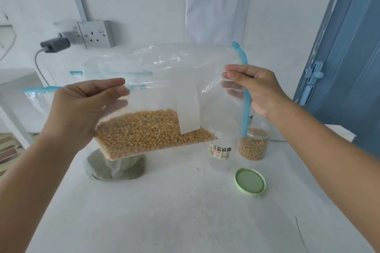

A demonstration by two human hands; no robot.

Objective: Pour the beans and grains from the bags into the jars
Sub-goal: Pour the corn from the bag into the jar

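The left hand (86, 104) grips the closed bottom end of a clear zip bag (164, 88), fingers curled over the near face and thumb hidden behind the plastic, while the right hand (255, 88) pinches the blue zip strip (245, 96) at the bag's mouth end between thumb and fingertips. The bag hangs in the air between them, well above the surface (185, 211), turned on its side so its long axis runs left to right and the mouth faces right. The yellow corn kernels (152, 129) have settled along the lower edge, heaped toward the left hand's end, which sits lower than the mouth. The empty clear jar (221, 154) stands open just below and behind the bag's right lower corner, so it lies under the right hand's end, and that hand is the nearer one to steer the mouth down into it; I judge the left hand must then lift its end to send the kernels rightward. The jar's green lid (249, 182) lies flat in front of it. Just right stands a filled jar (254, 146) of tan beans, and at left, beneath the held bag, sits a bag of green beans (115, 167)
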